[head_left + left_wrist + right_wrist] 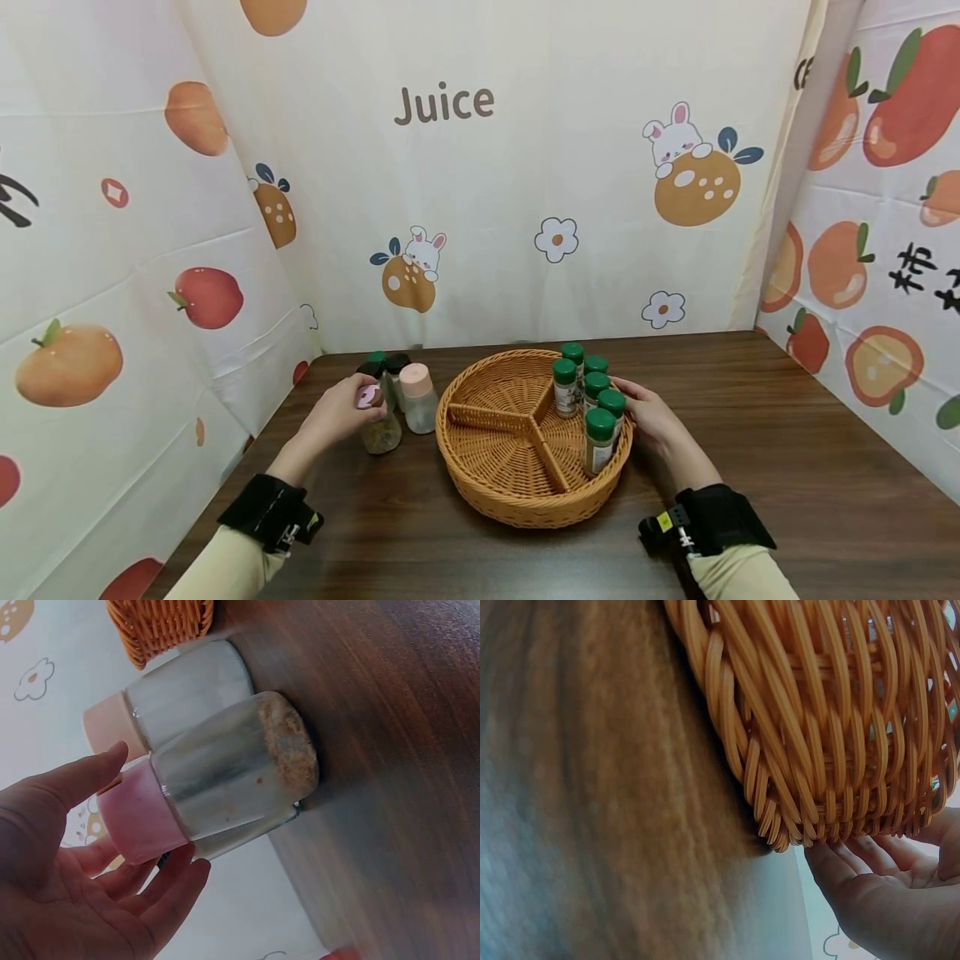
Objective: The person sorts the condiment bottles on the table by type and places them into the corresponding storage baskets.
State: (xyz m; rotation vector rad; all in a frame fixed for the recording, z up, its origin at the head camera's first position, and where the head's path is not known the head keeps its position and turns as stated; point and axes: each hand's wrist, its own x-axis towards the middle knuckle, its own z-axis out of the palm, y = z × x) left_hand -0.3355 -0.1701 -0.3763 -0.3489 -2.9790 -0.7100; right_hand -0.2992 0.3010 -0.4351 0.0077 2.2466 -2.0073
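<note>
Left hand (339, 410) at the pink-capped jar (377, 417), which stands on the desk (787, 433) just left of the wicker basket (517, 500). Fingers (169, 889) loosely spread around the pink cap, thumb on one side, the rest on the other. Touching or nearly so, can't tell if the pinch has actually closed.

Jar looks like clear glass with a thin layer of tan powder at the bottom: probably lightish, rigid, smooth, breakable if dropped. The cap is the obvious hold; the glass body gives more surface but is likely slicker.

Peach-capped jar (417, 398) stands touching or just beside it, dark-capped ones (386, 367) behind.

Right hand (651, 417) rests against the basket's outer wall on the right, fingers (832, 862) relaxed and open along the weave, gripping nothing. Six green-capped bottles (592, 400) stand in the basket's right compartment; the other two sections show bare weave.
</note>
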